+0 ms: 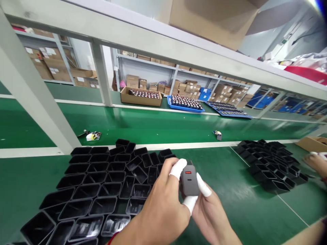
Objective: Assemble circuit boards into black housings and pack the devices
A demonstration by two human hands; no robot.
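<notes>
A black USB wall charger (190,185) is held between both hands above the green tabletop. Its port face, with a red-lined USB slot and a smaller slot, points toward me. My left hand (163,204) is closed on its left side and lower edge, with white finger cots on the thumb and index finger. My right hand (211,211) grips the right side, and a white cot covers a finger there. The hands hide the charger's sides and most of its back. Nearest to my left hand stand rows of open black plastic casings (98,177).
Another cluster of black casings (270,163) stands to the right, near a co-worker's hand (318,163). Small circuit assemblies (94,136) lie on the green conveyor belt (153,126). Beyond it are a cardboard tray (140,101) and a blue tray (185,109) of components. A shelf beam crosses overhead.
</notes>
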